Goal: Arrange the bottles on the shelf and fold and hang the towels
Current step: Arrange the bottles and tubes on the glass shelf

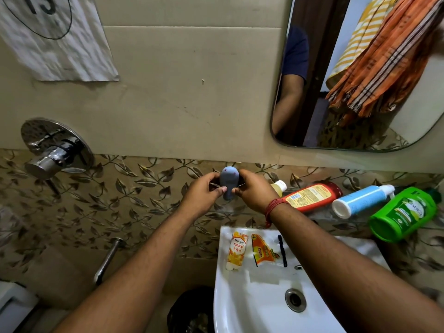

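Observation:
Both hands meet at a small grey-blue bottle (228,182) held upright against the leaf-patterned wall, at the left end of the glass shelf (355,218). My left hand (204,191) grips its left side and my right hand (254,191) its right side. To the right, bottles lie on their sides on the shelf: a yellow bottle with a white cap (280,187), a red-orange bottle (312,197), a white and blue bottle (362,200) and a green bottle (403,213). Orange striped (384,61) and yellow striped towels (360,37) show in the mirror.
A white sink (259,296) sits below the shelf, with a Centrum tube (236,251), an orange sachet (263,253) and a black comb (282,251) on its ledge. A chrome shower valve (55,150) juts from the wall at left. A dark bin (192,311) stands below.

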Motion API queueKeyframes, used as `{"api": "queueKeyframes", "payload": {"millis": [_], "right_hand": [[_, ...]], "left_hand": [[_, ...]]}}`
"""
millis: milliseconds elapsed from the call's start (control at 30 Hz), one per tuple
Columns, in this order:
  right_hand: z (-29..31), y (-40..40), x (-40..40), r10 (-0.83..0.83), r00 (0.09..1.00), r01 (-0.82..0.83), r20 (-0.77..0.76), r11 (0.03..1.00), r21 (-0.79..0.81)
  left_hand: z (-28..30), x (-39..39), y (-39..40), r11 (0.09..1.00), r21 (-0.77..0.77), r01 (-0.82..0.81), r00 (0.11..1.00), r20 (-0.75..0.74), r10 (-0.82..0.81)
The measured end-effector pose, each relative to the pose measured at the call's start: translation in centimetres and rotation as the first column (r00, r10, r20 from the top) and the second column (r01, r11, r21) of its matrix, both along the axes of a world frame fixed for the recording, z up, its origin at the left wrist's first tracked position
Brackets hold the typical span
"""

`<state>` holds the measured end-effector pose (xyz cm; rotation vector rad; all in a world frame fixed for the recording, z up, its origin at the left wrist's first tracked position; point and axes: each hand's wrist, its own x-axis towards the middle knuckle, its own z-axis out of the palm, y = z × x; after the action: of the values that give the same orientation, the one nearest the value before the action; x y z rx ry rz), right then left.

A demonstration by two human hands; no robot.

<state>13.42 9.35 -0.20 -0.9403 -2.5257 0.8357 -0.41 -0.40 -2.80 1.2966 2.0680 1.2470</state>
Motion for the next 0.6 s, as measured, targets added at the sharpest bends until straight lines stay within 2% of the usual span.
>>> {"api": "queueKeyframes", "payload": {"millis": [200, 300, 400, 500, 600], "right_hand": [[-0.2, 0.1, 0.1, 0.008, 1.0, -0.008, 0.001, 1.0, -0.003], [0.0, 0.6, 0.6, -0.002, 1.0, 0.002, -0.024, 1.0, 0.013], [0.6, 1.4, 2.1, -0.041, 0.995, 0.044, -0.091, 0.998, 0.035], [1.2, 2.4, 4.1, -0.083, 0.99, 0.098, -0.113, 0.986, 0.132], [1.5, 3.1, 6.4, -0.092, 0.994, 0.105, -0.06, 0.962, 0.254]], "left_hand": [[0.0, -0.4, -0.1, 1.0, 0.003, 0.024, 0.999, 0.027, -0.024], [0.1, -0.7, -0.4, 0.998, 0.045, 0.036, 0.991, 0.124, -0.042], [0.3, -1.2, -1.4, 0.979, 0.163, -0.122, 0.97, 0.23, 0.082], [0.6, -0.9, -3.0, 0.895, 0.322, -0.31, 0.931, 0.292, 0.218], [0.8, 1.1, -4.6, 0.883, 0.381, -0.275, 0.951, 0.239, 0.194]]}}
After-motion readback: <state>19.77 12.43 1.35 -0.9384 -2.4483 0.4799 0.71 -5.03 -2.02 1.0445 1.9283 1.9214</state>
